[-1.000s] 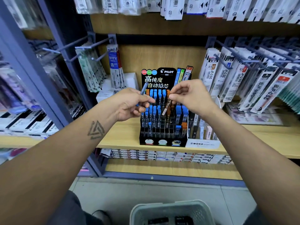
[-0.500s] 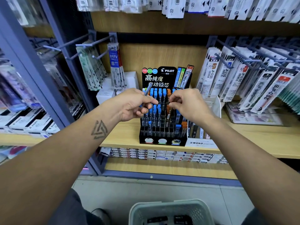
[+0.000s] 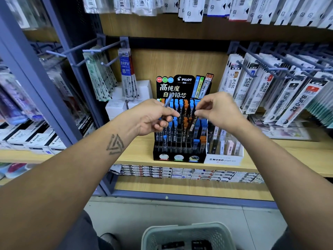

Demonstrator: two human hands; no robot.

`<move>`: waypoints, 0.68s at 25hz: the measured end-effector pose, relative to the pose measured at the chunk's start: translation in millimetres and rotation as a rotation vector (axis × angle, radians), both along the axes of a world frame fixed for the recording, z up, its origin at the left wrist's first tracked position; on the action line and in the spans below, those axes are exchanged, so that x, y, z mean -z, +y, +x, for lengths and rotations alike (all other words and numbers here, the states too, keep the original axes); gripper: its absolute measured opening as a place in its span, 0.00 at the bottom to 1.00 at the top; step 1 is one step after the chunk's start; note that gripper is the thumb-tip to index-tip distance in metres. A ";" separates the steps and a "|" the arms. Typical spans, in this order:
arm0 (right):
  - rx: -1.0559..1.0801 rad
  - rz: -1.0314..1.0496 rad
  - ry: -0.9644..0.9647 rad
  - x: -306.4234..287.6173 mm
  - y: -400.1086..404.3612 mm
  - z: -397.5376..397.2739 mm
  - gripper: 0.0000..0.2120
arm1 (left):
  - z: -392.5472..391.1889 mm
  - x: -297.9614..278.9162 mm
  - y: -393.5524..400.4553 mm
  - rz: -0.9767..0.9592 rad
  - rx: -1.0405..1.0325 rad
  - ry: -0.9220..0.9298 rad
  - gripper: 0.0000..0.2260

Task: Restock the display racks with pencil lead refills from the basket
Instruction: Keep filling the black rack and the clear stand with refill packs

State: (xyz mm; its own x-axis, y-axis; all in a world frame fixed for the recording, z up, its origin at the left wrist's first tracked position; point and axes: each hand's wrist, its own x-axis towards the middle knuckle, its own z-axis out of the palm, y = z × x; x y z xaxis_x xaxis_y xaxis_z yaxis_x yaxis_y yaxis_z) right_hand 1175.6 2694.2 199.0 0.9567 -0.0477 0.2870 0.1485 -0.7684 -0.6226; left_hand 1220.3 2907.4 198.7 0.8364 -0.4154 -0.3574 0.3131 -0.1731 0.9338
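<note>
Lower now, the right hand (image 3: 219,112) pinches an orange-capped lead refill (image 3: 192,125) slanted over the Pilot display rack (image 3: 180,134)'s middle slots; the left hand (image 3: 153,117) grips a blue-capped refill (image 3: 166,103) beside it.

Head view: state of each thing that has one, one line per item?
left hand: grips a blue-capped refill tube, tilted, above the rack.
right hand: pinches a dark refill tube, tilted over the rack's slots, not yet seated.
Pilot display rack: upright on the wooden shelf, partly filled, front slots empty.
basket: on the floor below, open-topped, a few dark packs inside.
</note>
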 end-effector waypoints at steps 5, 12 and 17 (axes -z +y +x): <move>0.059 -0.102 -0.089 5.9 1.2 8.1 0.03 | -1.6 -1.5 -7.3 -0.020 -0.007 0.048 0.11; 0.001 -0.283 -0.082 30.0 8.2 19.4 0.05 | -0.2 0.4 -8.5 -0.016 -0.006 0.061 0.11; -0.011 -0.307 -0.060 36.5 8.6 22.6 0.04 | -0.8 0.0 -9.4 -0.018 -0.008 0.060 0.11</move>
